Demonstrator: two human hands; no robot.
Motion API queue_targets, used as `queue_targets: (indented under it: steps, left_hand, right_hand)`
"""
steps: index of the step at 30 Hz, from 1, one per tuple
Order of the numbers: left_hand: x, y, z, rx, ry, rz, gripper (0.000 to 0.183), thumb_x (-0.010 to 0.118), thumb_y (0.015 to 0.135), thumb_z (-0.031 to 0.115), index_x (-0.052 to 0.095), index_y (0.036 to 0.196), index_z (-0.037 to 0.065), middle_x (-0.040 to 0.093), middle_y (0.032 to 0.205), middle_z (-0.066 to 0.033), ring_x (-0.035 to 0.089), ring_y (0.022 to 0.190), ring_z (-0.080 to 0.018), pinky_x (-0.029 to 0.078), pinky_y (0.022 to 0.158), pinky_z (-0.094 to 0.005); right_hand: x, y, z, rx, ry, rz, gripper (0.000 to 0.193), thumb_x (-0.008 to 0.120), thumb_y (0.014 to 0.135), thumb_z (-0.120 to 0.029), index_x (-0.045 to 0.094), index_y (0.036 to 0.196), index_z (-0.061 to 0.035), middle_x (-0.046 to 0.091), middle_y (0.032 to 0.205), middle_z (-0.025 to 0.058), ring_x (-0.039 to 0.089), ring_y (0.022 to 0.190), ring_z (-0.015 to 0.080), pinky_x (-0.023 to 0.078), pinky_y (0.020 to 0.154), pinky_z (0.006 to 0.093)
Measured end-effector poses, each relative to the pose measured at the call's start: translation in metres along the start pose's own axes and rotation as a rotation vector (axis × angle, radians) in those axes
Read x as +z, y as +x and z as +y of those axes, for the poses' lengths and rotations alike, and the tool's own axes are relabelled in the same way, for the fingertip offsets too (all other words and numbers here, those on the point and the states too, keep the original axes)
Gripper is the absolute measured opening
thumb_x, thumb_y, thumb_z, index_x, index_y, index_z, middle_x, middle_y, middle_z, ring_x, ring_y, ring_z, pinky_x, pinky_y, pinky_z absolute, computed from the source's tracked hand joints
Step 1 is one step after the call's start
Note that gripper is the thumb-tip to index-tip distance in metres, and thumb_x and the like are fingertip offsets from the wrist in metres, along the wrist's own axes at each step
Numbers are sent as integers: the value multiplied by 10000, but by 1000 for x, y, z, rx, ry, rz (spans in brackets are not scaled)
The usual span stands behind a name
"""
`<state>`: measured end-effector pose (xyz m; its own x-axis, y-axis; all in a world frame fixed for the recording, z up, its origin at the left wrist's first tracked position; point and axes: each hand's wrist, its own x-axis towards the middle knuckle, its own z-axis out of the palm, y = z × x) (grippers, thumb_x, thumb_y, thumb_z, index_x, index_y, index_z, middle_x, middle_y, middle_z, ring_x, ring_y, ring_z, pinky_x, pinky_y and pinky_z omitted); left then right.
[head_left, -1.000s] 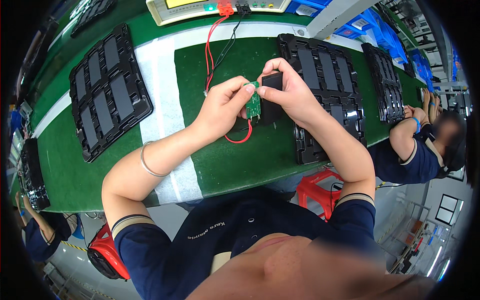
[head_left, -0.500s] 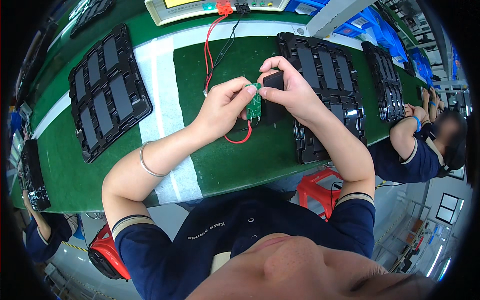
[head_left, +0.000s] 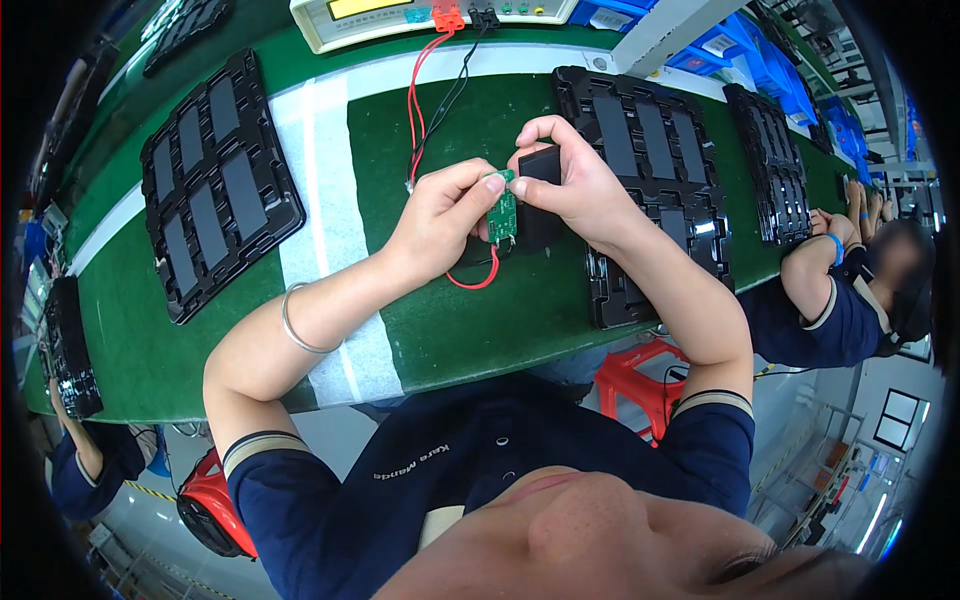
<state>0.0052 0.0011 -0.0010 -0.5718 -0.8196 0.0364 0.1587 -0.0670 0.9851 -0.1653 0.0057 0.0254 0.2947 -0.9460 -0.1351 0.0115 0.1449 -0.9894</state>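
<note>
The left hand (head_left: 450, 212) pinches a narrow green circuit board (head_left: 502, 222) between thumb and fingers, over the green-topped table (head_left: 460, 345). The right hand (head_left: 588, 195) grips a flat black rectangular piece (head_left: 541, 167) just beside it, its thumb tip at the board's upper end. A looped red wire (head_left: 476, 287) hangs from the board's end facing the table's near edge.

A long green-topped workbench (head_left: 480, 345) is spanning the scene. A broad whitish strip (head_left: 315, 180) is running across it, left of middle. 1 black moulded plastic tray (head_left: 281, 190) with flat grey rectangular pieces (head_left: 245, 182) is lying left, a similar black tray (head_left: 577, 100) right; glossy black plastic trays (head_left: 70, 350) are resting near left, more black trays (head_left: 765, 170) farther right.
</note>
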Motion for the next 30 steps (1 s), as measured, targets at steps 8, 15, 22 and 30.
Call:
queue_targets:
  steps: [8, 15, 22, 30]
  left_hand:
    - [-1, 2, 0, 6, 16, 16, 199, 426, 875, 170, 516, 792, 13, 462, 687, 5, 451, 580, -52, 367, 515, -186]
    - [5, 8, 1, 18, 63, 28, 202, 440, 872, 178, 510, 767, 20, 467, 640, 8, 443, 540, -46, 363, 493, -180]
    - [7, 10, -3, 18, 117, 102, 187, 474, 857, 168, 513, 757, 14, 460, 573, 11, 456, 485, -44, 358, 443, -174]
    - [6, 8, -3, 65, 135, 59, 206, 466, 861, 187, 513, 749, 21, 467, 566, 12, 440, 490, -36, 352, 456, -172]
  right_hand:
    - [-1, 2, -1, 10, 13, -6, 330, 613, 709, -40, 396, 957, -72, 474, 815, 8, 456, 746, 65, 398, 656, 211]
    - [-5, -2, -3, 18, -72, 48, 340, 599, 721, -26, 384, 977, -88, 485, 830, 11, 462, 773, 70, 386, 703, 212]
    - [-20, -23, -29, -177, 30, 113, 338, 618, 703, -19, 400, 955, -76, 492, 859, 36, 474, 784, 99, 406, 699, 231]
    - [-135, -94, -34, -236, -521, 590, 249, 586, 726, 6, 454, 933, -38, 459, 861, 19, 476, 732, 67, 423, 632, 187]
